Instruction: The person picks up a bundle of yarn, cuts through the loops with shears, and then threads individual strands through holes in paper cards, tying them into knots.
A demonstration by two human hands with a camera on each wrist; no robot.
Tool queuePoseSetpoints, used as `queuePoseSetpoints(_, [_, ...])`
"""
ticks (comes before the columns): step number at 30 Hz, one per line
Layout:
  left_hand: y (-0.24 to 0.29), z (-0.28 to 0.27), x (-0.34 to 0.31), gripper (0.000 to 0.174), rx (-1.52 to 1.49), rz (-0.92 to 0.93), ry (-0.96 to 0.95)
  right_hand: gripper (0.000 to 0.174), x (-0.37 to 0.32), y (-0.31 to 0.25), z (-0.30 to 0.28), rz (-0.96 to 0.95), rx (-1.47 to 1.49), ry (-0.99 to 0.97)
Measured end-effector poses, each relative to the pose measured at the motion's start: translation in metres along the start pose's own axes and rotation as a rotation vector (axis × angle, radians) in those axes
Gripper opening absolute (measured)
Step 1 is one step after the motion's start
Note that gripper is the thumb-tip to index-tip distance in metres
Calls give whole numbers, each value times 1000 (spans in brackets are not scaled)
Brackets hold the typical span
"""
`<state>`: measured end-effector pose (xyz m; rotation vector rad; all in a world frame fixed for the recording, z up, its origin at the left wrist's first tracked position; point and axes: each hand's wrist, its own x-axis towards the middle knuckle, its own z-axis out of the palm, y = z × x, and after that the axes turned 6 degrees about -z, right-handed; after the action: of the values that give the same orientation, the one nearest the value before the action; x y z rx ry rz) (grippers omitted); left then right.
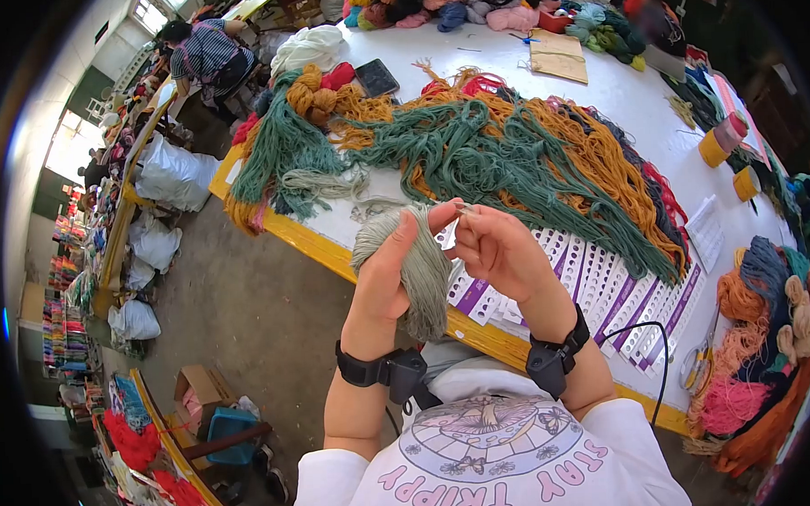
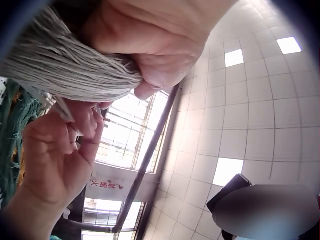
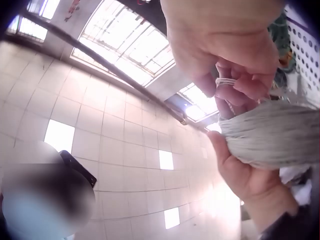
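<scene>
- We see a white table [image 1: 496, 62], green and orange yarn [image 1: 473, 144] sprawling across its middle.
- At ten o'clock, a dark flat object [image 1: 377, 77]; at one, brown paper [image 1: 559, 58].
- At three, two yellow spools [image 1: 714, 148]; at five, purple-banded punched cards [image 1: 616, 304].

A white short-sleeved T-shirt [image 1: 509, 419] has a round mushroom print [image 1: 487, 437] with butterflies and small flowers, above pink-and-lilac "STAY TRIPPY" lettering. Each wrist wears a black strap [image 1: 363, 369] with a dark, blocky housing [image 1: 407, 375]; a thin black cable [image 1: 665, 355] runs near the right one.
</scene>
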<state>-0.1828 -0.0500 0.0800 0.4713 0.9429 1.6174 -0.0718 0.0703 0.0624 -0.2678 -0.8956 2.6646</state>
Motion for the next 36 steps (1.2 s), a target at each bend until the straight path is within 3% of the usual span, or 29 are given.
queuePoseSetpoints(1, [1,0,0,55,-2,-14,-27,21,1,-2,-1,67,45,-86])
queuePoseSetpoints(5, [3,4,-1,57,20,-72,-62,20,-5,5,10,-90,-564,74])
queuePoseSetpoints(8, [3,5,-1,52,8,-86,-53,19,-3,8,7,-140,-542,59])
queuePoseSetpoints(14, [7,5,-4,41,-78,-88,67,22,-5,-1,-1,-40,-193,9])
queuePoseSetpoints(20, [2,-6,1,32,-108,-101,100,21,-3,4,-10,-49,-101,-9])
queuePoseSetpoints(26, [4,0,2,26,-68,-82,168,20,-2,6,-10,-69,-235,96])
queuePoseSetpoints(29, [7,6,2,25,-68,-62,171,20,-4,3,3,-106,-478,170])
queuePoseSetpoints(36, [4,1,2,20,-69,-85,185,20,-1,12,-9,-151,-343,136])
